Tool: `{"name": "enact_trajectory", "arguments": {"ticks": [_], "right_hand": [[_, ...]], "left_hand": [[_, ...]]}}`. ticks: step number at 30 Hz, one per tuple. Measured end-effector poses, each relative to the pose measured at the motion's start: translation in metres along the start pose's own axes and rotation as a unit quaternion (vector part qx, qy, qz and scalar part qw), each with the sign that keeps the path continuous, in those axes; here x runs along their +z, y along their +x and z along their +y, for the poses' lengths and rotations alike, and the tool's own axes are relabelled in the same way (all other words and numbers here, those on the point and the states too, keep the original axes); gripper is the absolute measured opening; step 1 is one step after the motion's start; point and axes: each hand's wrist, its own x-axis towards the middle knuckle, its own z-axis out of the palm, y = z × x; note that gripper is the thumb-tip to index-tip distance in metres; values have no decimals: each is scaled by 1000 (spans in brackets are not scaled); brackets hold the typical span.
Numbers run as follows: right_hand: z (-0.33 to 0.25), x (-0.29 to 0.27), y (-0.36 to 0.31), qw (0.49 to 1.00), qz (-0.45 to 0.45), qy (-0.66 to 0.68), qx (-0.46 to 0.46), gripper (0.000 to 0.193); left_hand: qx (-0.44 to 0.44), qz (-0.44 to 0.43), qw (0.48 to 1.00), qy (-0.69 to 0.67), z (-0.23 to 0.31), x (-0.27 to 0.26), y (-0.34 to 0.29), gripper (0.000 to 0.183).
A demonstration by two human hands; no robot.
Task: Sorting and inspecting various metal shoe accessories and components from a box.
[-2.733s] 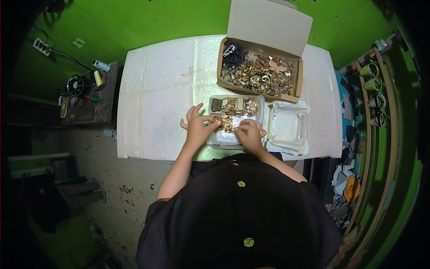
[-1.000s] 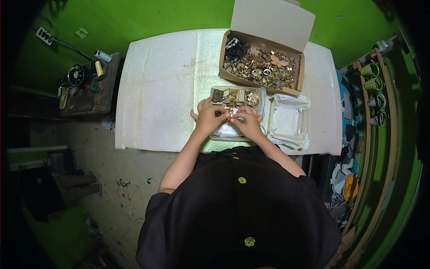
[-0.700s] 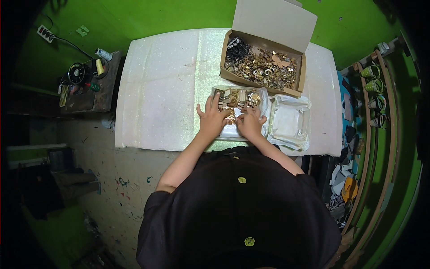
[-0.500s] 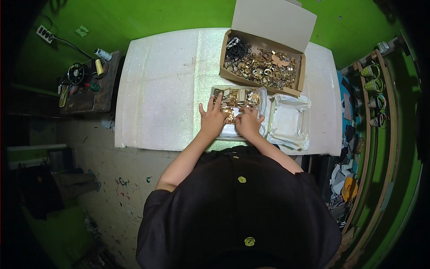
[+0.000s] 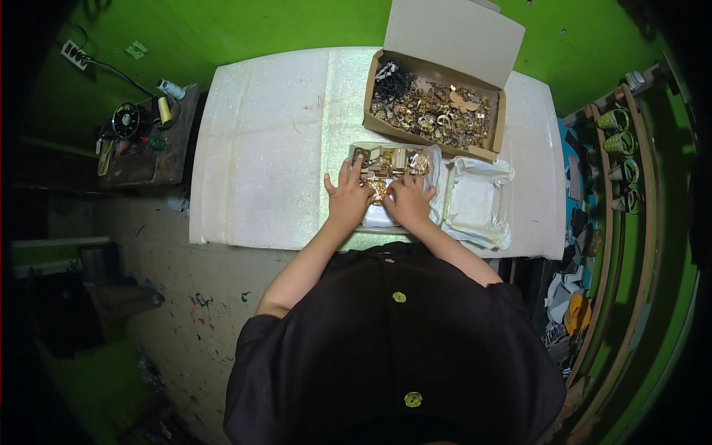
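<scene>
A shallow clear tray [image 5: 436, 159] lined with white film sits near the table's front edge, with small gold-coloured metal pieces [image 5: 378, 191] in its middle and more along its far side. Over the tray's left part, my left hand [image 5: 348, 204] is palm down. Several of its fingers are spread toward the far side, and its thumb side is beside the gold pieces. My right hand [image 5: 408, 203] bends over the same pieces from the right. Its thumb and finger are closed together at them; what lies between the fingertips is hidden.
Behind the tray stands an open cardboard box [image 5: 498, 126] full of mixed metal fittings, its lid raised. A second film-lined tray [image 5: 478, 196] is at the right. The table [image 5: 259, 148] has a whitish sheet. A dark side table [image 5: 159, 167] holds thread spools; a wooden rack [image 5: 644, 222] stands right.
My left hand has shifted slightly left. My right hand has moved slightly left, and its fingers reach a little farther over the tray. The trays and box have stayed put.
</scene>
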Motion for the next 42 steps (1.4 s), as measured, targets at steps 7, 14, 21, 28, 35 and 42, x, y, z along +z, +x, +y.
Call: {"name": "enact_trajectory", "arguments": {"ticks": [7, 14, 21, 28, 35, 42], "right_hand": [[0, -16, 1, 999, 28, 25, -10, 20], [4, -46, 10, 995, 81, 56, -5, 21], [34, -88, 38, 978, 186, 73, 60, 24], [83, -103, 78, 960, 242, 36, 137, 23], [116, -101, 146, 982, 166, -11, 91, 25], [121, -77, 145, 981, 166, 25, 97, 27]], "left_hand": [[-24, -4, 998, -59, 6, -20, 4, 13], [-18, 56, 992, -115, 9, -39, 22, 17], [17, 80, 986, -143, 10, -44, 62, 32], [43, 88, 987, -124, 5, -55, 127, 40], [22, 79, 991, -103, -8, -51, 183, 39], [19, 42, 994, -104, -2, -41, 204, 38]]}}
